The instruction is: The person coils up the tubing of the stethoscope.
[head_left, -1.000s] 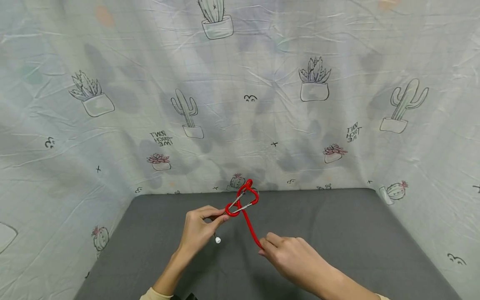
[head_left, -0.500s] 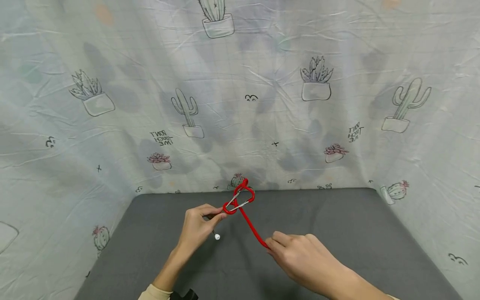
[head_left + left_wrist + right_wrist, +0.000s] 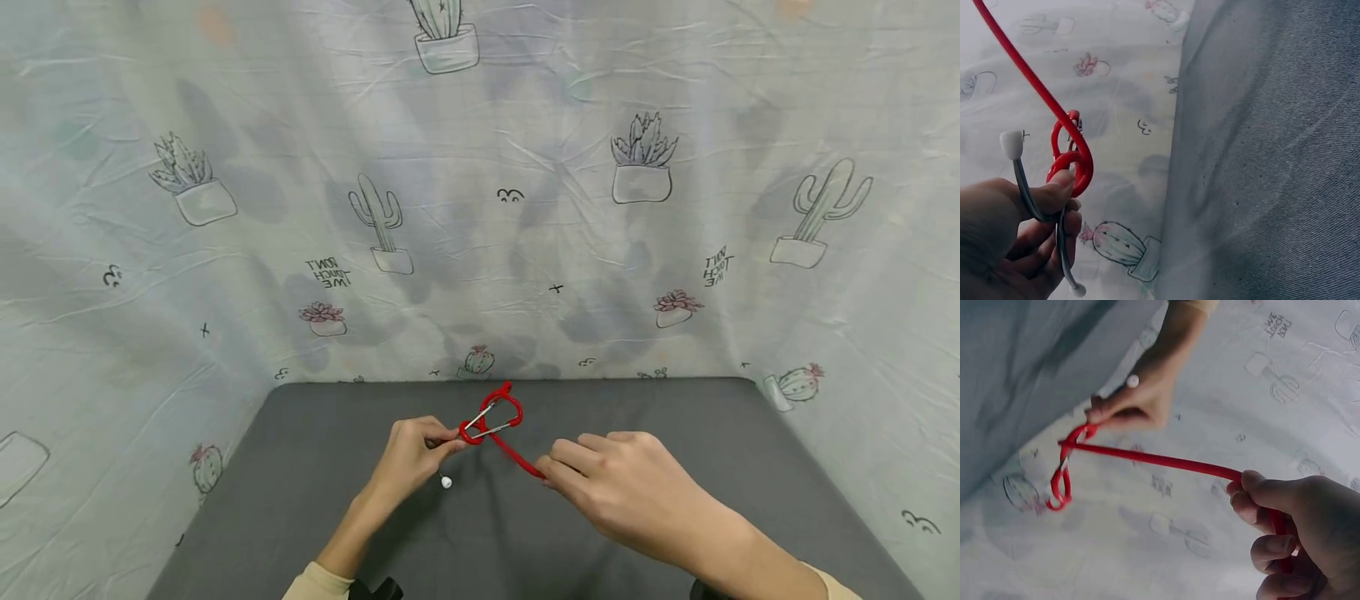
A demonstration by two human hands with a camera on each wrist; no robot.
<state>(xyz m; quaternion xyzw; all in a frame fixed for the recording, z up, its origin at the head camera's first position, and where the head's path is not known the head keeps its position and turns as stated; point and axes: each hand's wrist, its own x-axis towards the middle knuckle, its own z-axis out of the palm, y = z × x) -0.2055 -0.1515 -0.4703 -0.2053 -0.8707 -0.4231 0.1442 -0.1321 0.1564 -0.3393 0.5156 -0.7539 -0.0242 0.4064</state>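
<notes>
My left hand (image 3: 420, 450) pinches the near end of a red figure-eight-shaped carabiner (image 3: 514, 402) with silver gates. A red cord (image 3: 517, 458) passes through its near loop and runs taut to my right hand (image 3: 630, 492). In the right wrist view that hand grips the cord between thumb and forefinger, and its tail passes down behind the other curled fingers. A thin grey cord (image 3: 1025, 190) with white tips (image 3: 1012, 145) is also held in my left hand, its middle hidden by the fingers. Both hands are raised above the grey surface.
A grey cloth-covered table (image 3: 360, 533) lies beneath the hands. Behind it and at the sides hangs a pale curtain (image 3: 450, 167) printed with cacti. Dark wrist straps (image 3: 378, 588) show at the bottom edge.
My right hand has moved up and to the right, drawing the red cord with it. The left hand has shifted slightly right, and the carabiner's far end has dipped.
</notes>
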